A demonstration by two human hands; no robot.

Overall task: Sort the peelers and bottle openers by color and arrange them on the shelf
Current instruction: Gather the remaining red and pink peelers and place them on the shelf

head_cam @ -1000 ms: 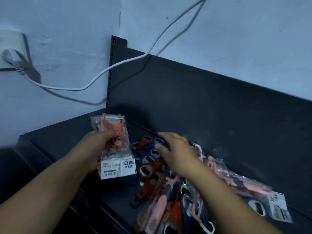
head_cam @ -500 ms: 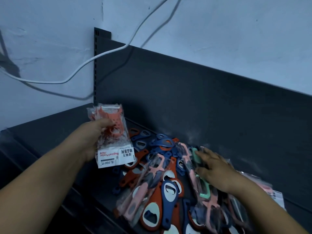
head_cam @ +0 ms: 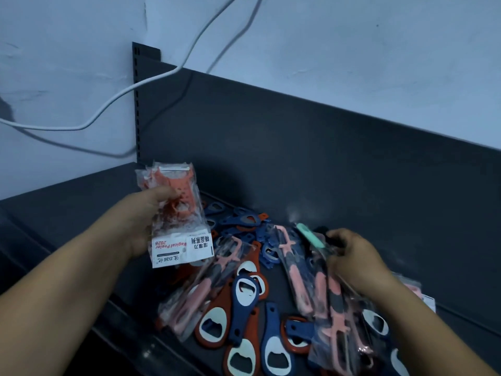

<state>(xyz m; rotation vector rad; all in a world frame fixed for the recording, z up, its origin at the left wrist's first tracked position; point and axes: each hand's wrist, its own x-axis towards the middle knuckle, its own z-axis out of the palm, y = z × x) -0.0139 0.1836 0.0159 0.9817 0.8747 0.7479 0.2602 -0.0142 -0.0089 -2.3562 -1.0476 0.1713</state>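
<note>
"Peelers and bottle openers (head_cam: pixel 273 316): where are they, and how far along is the sorting?"

"All but one are on the dark shelf (head_cam: pixel 67 213), in a single mixed heap on its right part, close to the back panel. I can see no sorted row on the left stretch of the shelf, so I judge the job barely begun."

"What makes up the heap?"

"Blue openers (head_cam: pixel 240 321) and orange openers (head_cam: pixel 221 297) lie crossed over one another. Pink peelers (head_cam: pixel 295 272) in clear wrappers lie among them and on top. No colour is set apart anywhere."

"And the hands?"

"The left hand (head_cam: pixel 141 221) is raised just left of the heap, thumb and fingers clasped round an orange peeler (head_cam: pixel 179 210). That peeler is in its wrapper, white label at the lower end, and it is held clear of the shelf. The right hand (head_cam: pixel 352 256) is down at the far right side of the heap. Its fingers are bent into the wrapped peelers beside a green peeler (head_cam: pixel 309 234). Whether they have closed on one, I cannot tell."

"So what is left?"

"Nearly everything, I would say. One orange peeler is picked out but not yet laid down. The green one looks like the next candidate, and every opener in the heap has yet to be grouped."
</note>
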